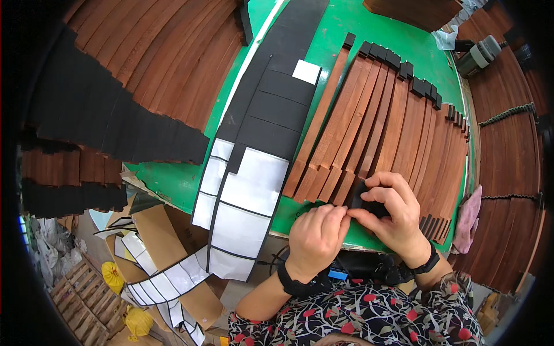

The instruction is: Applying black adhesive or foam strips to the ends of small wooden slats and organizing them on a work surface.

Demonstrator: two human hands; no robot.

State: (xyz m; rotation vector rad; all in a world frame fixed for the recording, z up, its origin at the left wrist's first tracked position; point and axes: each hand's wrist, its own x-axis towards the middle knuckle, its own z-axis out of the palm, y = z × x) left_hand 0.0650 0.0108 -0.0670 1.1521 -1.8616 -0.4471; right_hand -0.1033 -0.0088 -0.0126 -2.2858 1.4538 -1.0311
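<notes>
Here, far slat ends (404,72) already padded; my left hand (314,233) and right hand (389,213) pinch a black pad (369,203) at near ends, still bare.

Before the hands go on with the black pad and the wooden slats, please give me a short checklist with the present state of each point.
1. Black pad held by both hands: ok, left hand and right hand pinch it together.
2. Pad over the near end of a wooden slat: ok.
3. Backing paper already off the pad: cannot tell, fingers cover it.
4. Other slats lie in a row on the green table: ok.
5. Far ends of slats carry black pads: ok.
6. Black strip sheet within view beside the slats: ok, partly peeled white.
</notes>
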